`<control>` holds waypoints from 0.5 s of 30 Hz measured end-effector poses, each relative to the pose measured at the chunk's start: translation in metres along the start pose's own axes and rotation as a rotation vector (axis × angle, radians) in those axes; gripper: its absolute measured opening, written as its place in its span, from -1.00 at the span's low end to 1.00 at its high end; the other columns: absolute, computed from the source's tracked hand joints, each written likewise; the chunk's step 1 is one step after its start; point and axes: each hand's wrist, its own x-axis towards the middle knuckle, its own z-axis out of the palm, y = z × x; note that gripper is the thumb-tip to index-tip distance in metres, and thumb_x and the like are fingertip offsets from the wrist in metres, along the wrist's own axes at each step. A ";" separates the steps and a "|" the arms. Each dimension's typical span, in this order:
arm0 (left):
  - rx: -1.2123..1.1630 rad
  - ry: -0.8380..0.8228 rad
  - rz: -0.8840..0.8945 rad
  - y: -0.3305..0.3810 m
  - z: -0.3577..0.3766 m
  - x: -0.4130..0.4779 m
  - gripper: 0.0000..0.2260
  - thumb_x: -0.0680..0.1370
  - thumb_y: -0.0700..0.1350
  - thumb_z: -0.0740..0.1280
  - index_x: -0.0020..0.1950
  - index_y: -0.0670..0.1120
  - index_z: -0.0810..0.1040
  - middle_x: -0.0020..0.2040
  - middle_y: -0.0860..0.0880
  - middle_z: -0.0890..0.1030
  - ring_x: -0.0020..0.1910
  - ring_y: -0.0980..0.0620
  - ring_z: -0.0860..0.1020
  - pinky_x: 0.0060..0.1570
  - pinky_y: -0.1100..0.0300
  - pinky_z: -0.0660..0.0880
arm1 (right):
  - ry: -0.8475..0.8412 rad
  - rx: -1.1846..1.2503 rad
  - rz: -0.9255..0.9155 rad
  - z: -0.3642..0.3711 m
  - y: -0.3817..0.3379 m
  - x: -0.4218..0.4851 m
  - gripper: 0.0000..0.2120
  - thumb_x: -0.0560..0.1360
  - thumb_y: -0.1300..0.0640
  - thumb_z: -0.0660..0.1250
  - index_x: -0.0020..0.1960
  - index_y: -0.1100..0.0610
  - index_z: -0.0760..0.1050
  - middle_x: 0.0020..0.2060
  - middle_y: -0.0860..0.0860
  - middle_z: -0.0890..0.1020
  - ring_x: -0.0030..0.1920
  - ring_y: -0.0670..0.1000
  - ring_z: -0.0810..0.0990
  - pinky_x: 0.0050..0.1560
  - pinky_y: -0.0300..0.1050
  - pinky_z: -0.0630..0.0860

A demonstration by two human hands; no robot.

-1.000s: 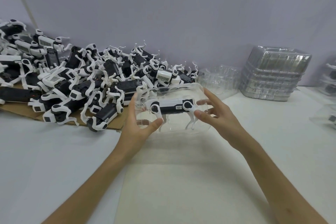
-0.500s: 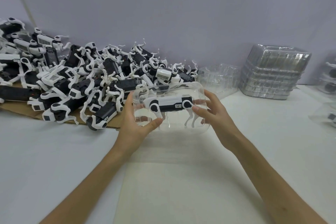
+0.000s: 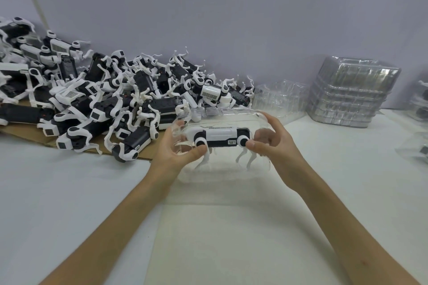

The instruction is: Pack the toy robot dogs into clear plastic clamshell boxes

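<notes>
The person holds a clear box (image 3: 228, 117) just above the middle of the view, one hand at each end, the hands apart. The left hand (image 3: 176, 154) grips the 9 o'clock end, thumb across the front face and fingers showing through the plastic behind. The right hand (image 3: 276, 146) grips the 3 o'clock end, thumb pressed on the front and fingers curled round the back. Inside the box a white and black toy dog (image 3: 220, 137) stands lengthwise, legs pointing down. Whether the box rests on the table (image 3: 69, 196) or hangs just above it cannot be told.

At 10 o'clock a big heap of loose toy dogs (image 3: 115, 99) lies on a cardboard sheet (image 3: 23, 131) against the wall. At 1 o'clock an empty clear box (image 3: 280, 97) sits by the wall, and at 2 o'clock stands a stack of empty boxes (image 3: 352, 95). A pale sheet (image 3: 231, 238) lies on the table at 6 o'clock, beneath the forearms.
</notes>
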 end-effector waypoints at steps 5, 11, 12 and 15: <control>0.079 0.026 0.047 0.000 0.002 -0.003 -0.21 0.23 0.14 0.66 0.40 0.16 0.43 0.19 0.15 0.55 -0.04 0.30 0.61 -0.11 0.47 0.48 | 0.098 -0.075 -0.053 -0.001 -0.001 -0.001 -0.23 0.23 0.07 0.61 0.40 -0.14 0.45 -0.14 -0.03 0.49 -0.19 -0.08 0.50 -0.08 -0.25 0.54; 0.029 0.125 -0.028 -0.003 0.006 -0.003 -0.24 0.24 0.16 0.58 0.39 0.00 0.44 0.17 -0.08 0.61 0.10 -0.11 0.64 -0.12 0.10 0.57 | 0.293 -0.493 -0.110 0.019 0.004 -0.007 -0.29 0.40 -0.04 0.57 0.47 -0.04 0.36 0.28 -0.11 0.49 0.22 -0.11 0.53 0.24 -0.12 0.48; 0.033 0.162 -0.041 -0.003 0.006 -0.003 -0.21 0.23 0.17 0.56 0.40 0.01 0.41 0.16 -0.06 0.58 0.09 -0.12 0.63 -0.12 0.08 0.58 | 0.351 -0.626 -0.244 0.022 0.004 -0.010 -0.38 0.45 0.10 0.54 0.45 0.02 0.39 0.28 -0.08 0.47 0.23 -0.07 0.52 0.25 -0.11 0.47; 0.132 0.241 0.007 -0.002 0.008 -0.005 -0.21 0.23 0.23 0.52 0.40 0.05 0.36 0.11 0.08 0.52 0.05 -0.07 0.61 0.00 -0.04 0.61 | 0.221 -0.807 -0.628 0.035 0.002 -0.021 -0.59 0.44 0.38 0.30 0.22 0.07 0.57 0.04 -0.09 0.58 -0.02 -0.09 0.58 0.10 -0.10 0.49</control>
